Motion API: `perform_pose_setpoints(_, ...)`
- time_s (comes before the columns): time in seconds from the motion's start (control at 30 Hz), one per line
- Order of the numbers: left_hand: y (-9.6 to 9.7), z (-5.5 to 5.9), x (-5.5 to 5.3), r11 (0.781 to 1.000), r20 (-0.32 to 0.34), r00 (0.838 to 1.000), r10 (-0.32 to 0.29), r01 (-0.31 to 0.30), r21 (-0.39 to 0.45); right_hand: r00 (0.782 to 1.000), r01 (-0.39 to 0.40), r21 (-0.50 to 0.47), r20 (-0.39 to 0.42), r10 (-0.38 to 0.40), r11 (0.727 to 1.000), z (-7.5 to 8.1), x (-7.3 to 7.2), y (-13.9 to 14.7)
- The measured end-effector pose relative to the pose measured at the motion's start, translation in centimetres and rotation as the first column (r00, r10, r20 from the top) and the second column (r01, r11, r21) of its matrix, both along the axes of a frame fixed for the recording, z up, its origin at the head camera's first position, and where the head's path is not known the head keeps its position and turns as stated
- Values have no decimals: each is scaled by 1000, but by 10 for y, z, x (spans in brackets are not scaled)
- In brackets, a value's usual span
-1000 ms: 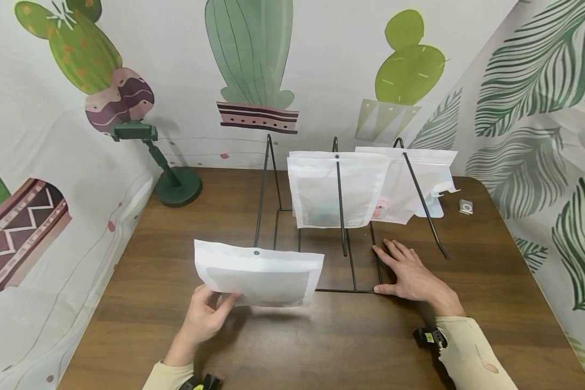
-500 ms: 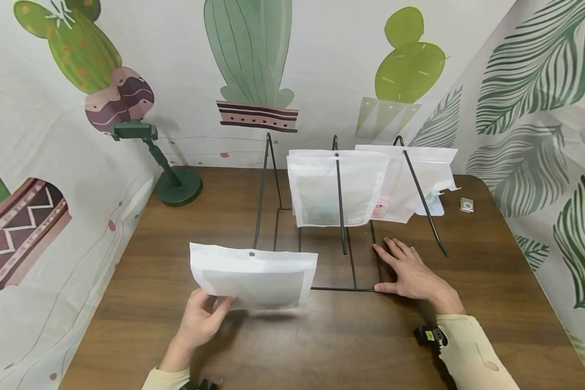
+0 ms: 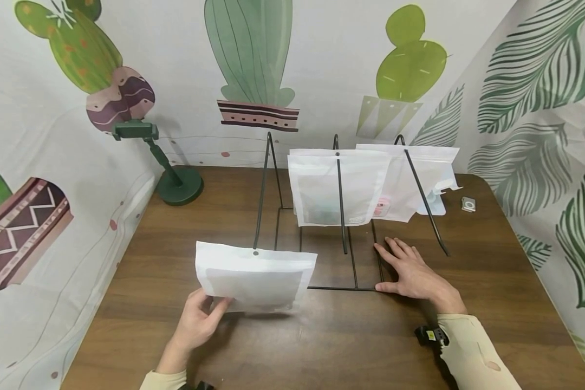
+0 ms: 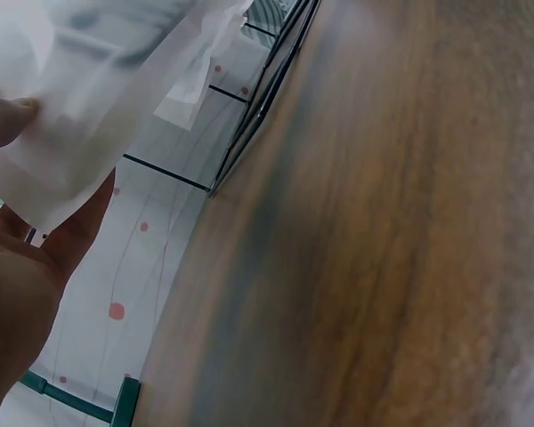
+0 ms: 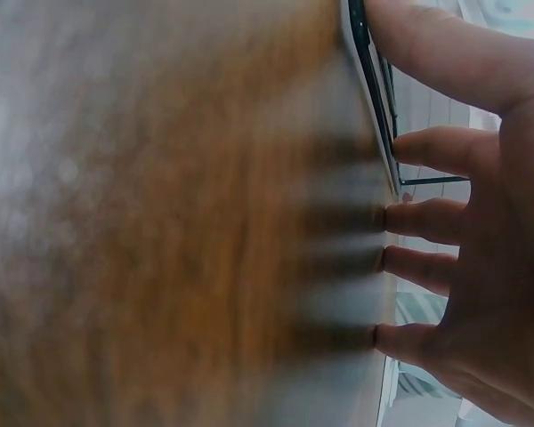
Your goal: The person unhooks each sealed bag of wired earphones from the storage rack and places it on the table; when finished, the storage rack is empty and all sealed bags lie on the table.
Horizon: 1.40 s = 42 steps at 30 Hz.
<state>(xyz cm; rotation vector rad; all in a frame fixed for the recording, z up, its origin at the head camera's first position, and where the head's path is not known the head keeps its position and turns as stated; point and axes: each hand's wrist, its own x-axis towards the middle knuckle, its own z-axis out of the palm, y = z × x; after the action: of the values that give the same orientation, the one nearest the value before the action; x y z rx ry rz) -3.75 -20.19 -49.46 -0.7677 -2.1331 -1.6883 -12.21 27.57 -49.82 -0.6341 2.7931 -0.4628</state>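
Note:
My left hand [image 3: 197, 322] pinches a white zip pouch [image 3: 255, 281] at its lower left, thumb in front and fingers behind. The pouch has a round hang hole near its top edge, right at the tip of the left rod of a black wire display rack [image 3: 342, 200]. Its front panel is frosted, and a dark blurred shape shows through in the left wrist view. My right hand [image 3: 411, 273] lies with fingers spread on the table, thumb at the front right corner of the rack's base. On the rack's middle and right rods hang more white pouches [image 3: 317, 189].
A green phone stand [image 3: 177, 184] stands at the back left of the wooden table [image 3: 292, 357]. Right of the rack lies a small silver device [image 3: 468, 204]. A light blue piece [image 3: 435, 205] shows behind the right pouch. Patterned cloth [image 3: 175, 65] covers the walls.
The left hand and its pouch have shifted slightly left and towards the person, the pouch's hole staying near the left rod's tip. The right hand keeps its place.

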Motion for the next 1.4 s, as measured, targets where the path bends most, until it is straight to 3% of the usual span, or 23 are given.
perform_pose_setpoints(0.2, -4, -2, -1, 1000, 50, 999, 13, -12, -21, 1000, 2, -2, 2, -2, 1000, 0, 0, 0)
perform_pose_setpoints(0.63, -15, -1, -6, 997, 51, 997, 65, -64, -34, 1000, 3, -5, -13, -3, 1000, 2, 2, -2)
perform_pose_setpoints(0.83, -20, 0, -8, 992, 132, 985, 109, -100, -74, 1000, 6, -5, 5, -6, 1000, 0, 0, -1)
perform_pose_setpoints(0.97, -23, -1, -10, 989, 153, 980, 126, -113, -90, 1000, 7, -9, 13, -7, 1000, 0, 0, 0)
perform_pose_setpoints(1.27, -27, -4, -18, 992, 116, 985, 129, -126, -27, 1000, 9, -15, 23, -9, 1000, 0, 0, 0)
perform_pose_setpoints(1.4, -28, -5, -21, 991, 128, 983, 131, -131, -9, 1000, 6, -17, 5, -6, 1000, -1, 0, -1)
